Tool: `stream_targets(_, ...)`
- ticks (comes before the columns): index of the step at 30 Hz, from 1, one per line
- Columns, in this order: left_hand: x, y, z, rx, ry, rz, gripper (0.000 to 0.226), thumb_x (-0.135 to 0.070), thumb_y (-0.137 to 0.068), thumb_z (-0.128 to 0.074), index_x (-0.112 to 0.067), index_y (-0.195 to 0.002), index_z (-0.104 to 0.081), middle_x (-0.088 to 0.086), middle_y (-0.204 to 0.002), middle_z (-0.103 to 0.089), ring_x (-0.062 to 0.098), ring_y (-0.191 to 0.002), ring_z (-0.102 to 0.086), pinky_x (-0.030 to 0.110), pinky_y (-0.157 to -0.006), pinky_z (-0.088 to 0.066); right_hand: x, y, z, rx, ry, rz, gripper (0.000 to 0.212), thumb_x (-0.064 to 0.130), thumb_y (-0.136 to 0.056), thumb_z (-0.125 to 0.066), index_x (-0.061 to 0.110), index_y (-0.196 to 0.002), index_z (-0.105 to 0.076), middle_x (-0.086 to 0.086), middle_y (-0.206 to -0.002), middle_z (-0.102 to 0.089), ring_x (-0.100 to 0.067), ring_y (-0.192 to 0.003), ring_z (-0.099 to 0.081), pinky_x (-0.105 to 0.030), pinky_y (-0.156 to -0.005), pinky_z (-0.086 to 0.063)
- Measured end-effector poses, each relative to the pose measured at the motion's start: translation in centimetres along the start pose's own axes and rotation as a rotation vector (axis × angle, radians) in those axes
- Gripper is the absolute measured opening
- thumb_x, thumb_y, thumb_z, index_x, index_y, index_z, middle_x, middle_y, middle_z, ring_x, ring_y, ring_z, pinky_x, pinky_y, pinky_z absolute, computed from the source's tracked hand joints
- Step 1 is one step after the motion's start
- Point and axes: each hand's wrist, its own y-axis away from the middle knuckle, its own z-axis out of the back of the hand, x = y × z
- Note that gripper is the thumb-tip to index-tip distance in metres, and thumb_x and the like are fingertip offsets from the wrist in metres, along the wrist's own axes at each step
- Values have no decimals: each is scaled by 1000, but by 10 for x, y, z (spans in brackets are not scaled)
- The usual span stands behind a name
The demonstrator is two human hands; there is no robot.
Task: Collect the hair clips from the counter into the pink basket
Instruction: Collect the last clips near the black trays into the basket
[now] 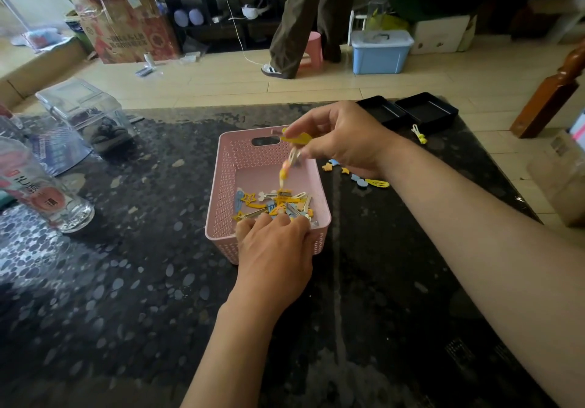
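The pink basket stands in the middle of the dark counter, with several yellow and blue hair clips piled on its floor. My left hand grips the basket's near rim, fingers curled over the edge. My right hand hovers above the basket's far right corner, pinching a yellow clip while a second clip hangs below the fingers. A few more clips lie on the counter right of the basket, and one small clip lies near the black trays.
Two black trays sit at the counter's far right edge. A clear plastic box and glass bottles stand at the left. On the floor beyond are a standing person's legs, a pink stool and a blue bin.
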Motion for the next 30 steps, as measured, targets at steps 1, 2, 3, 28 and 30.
stream_targets(1,0,0,0,-2,-1,-1,25,-44,-96,-39,-28,-86,-55,-10,-87,-59,19,-88,-52,38,-85,-23,-1,-1,3,-29,-20,-10,35,-11,-80,-64,22,-89,-75,-6,-98,-73,-21,-100,-68,-35,-86,-58)
stream_targets(2,0,0,-1,-10,1,-2,25,-44,-96,-40,-27,-86,-56,-9,-87,-60,20,-88,-52,38,-84,-23,-4,-2,7,-85,-44,-28,37,-12,-79,-60,20,-89,-74,-6,-97,-72,-21,-98,-68,-35,-86,-57)
stream_targets(3,0,0,-1,-22,7,-3,25,-43,-95,-41,-26,-86,-57,-9,-86,-60,20,-87,-52,39,-83,-23,-9,-4,12,-157,-46,-52,36,-12,-79,-57,19,-90,-72,-7,-96,-71,-21,-97,-67,-34,-86,-57)
stream_targets(28,0,-1,-4,-53,13,-7,24,-41,-94,-43,-25,-81,-54,-7,-81,-59,22,-83,-51,42,-81,-27,-112,7,21,-284,1008,-383,21,10,-88,-67,18,-107,-71,-9,-112,-67,-28,-102,-63,-39,-85,-55)
stream_targets(30,0,-1,-4,-55,15,-10,23,-41,-94,-43,-25,-82,-55,-6,-82,-59,22,-84,-51,42,-81,-26,-111,8,26,-387,847,-403,17,13,-86,-71,18,-102,-74,-6,-108,-70,-25,-102,-65,-36,-87,-55)
